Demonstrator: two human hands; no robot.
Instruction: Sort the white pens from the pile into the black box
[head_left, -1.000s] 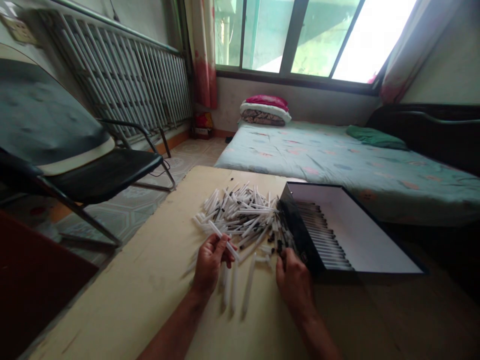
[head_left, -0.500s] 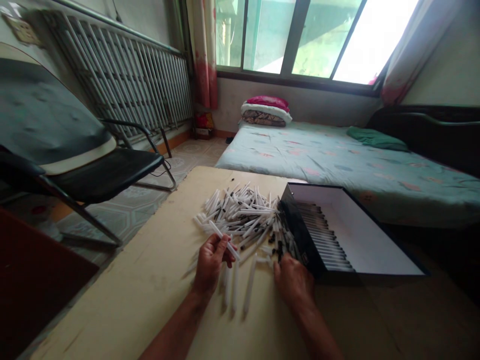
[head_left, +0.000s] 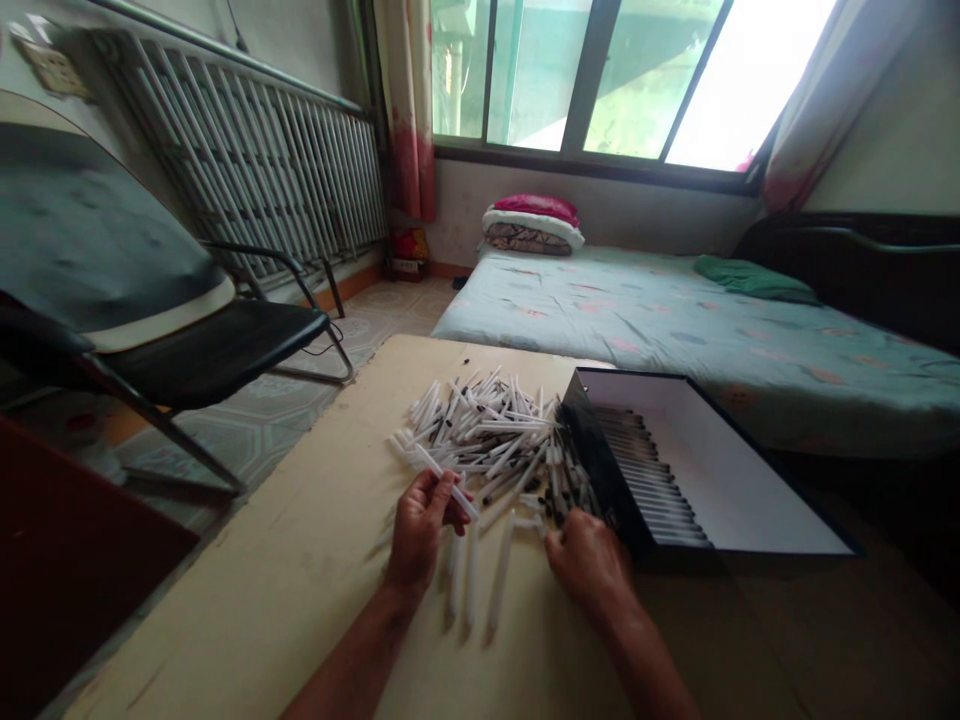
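Observation:
My left hand (head_left: 422, 520) is closed round a white pen barrel (head_left: 442, 478), held slanted over the near edge of a heap. That heap (head_left: 487, 425) mixes many white barrels and dark-tipped pen parts on the table. My right hand (head_left: 589, 560) is closed at the heap's right side, by dark-tipped refills (head_left: 566, 475) leaning against the box. Its fingertips are turned away, so whatever they pinch is hidden. Beside it stands a dark box (head_left: 641, 535) with a white inside, where assembled-looking pens (head_left: 649, 470) lie in a row. Several loose white barrels (head_left: 471, 580) lie between my hands.
The pale table (head_left: 247, 590) ends at the left above a tiled floor. A black chair (head_left: 217, 340) stands to the left, and a bed (head_left: 622, 295) lies beyond the table's far edge. A small black piece (head_left: 466, 361) rests behind the heap.
My right hand has shifted very slightly down and left beside the refills. My left hand keeps the pen barrel in nearly the same place.

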